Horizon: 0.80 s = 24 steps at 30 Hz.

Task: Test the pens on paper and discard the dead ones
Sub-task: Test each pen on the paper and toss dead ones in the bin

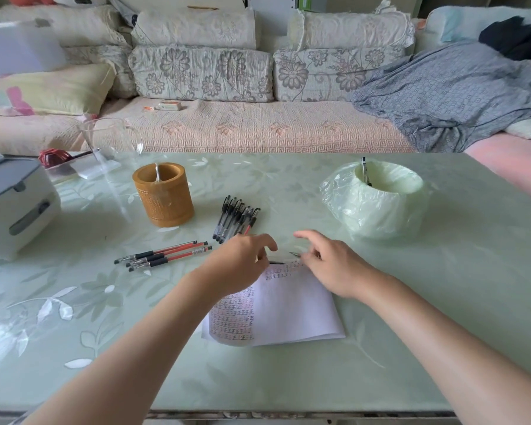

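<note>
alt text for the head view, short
A left hand and right hand hold a pen over scribbled paper on a green table. More pens lie beyond, beside a wooden holder; a lone pen stands in a bag-lined bin at right.

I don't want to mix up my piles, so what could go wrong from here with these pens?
Your left hand sits close to the capped bundle and the three red pens, so a careless sweep could mix them. The pen at your right hand seems to have its tip bare at the paper edge, so it may mark the tablecloth.
</note>
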### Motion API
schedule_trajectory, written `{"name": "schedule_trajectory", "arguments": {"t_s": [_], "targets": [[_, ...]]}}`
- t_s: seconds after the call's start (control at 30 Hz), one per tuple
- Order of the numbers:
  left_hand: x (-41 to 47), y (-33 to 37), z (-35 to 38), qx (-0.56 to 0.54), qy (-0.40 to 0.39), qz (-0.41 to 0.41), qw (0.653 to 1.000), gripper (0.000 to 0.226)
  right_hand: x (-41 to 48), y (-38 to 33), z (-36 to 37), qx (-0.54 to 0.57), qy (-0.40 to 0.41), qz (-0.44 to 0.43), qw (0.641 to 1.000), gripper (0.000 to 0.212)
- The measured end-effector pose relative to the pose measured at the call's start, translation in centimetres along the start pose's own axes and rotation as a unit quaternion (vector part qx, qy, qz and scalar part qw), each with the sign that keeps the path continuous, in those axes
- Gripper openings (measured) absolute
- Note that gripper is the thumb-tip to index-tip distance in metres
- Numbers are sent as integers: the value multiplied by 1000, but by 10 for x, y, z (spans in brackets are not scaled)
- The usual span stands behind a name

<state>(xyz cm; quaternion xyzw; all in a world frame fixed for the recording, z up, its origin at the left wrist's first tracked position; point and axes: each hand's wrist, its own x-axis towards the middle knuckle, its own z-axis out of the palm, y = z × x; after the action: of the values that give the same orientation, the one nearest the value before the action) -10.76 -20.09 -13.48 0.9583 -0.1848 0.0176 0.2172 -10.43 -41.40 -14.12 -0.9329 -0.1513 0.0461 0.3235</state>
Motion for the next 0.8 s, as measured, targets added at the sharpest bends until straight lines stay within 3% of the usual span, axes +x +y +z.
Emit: {"name": "schedule_trajectory", "arguments": {"t_s": [0.13, 0.23, 0.3, 0.4, 0.5, 0.8], "targets": [[2, -8, 1, 51, -10, 4, 999, 22, 8, 2, 4, 169, 33, 14, 985, 31], [6, -10, 4, 66, -24, -2, 998, 9, 8, -5, 4, 354, 14, 52, 934, 42], [9, -9, 6, 72, -37, -6, 997, 4, 9, -5, 2, 418, -5, 60, 906, 47], [11, -8, 9, 66, -47, -16, 997, 10, 10, 2, 5, 424, -24, 40, 905, 41], [15, -9, 11, 56, -44, -29, 997, 13, 7, 6, 10, 402, -9, 36, 915, 19], [21, -4, 26, -59, 28, -60, 996, 17, 7, 8, 15, 289, 14, 48, 956, 19]]}}
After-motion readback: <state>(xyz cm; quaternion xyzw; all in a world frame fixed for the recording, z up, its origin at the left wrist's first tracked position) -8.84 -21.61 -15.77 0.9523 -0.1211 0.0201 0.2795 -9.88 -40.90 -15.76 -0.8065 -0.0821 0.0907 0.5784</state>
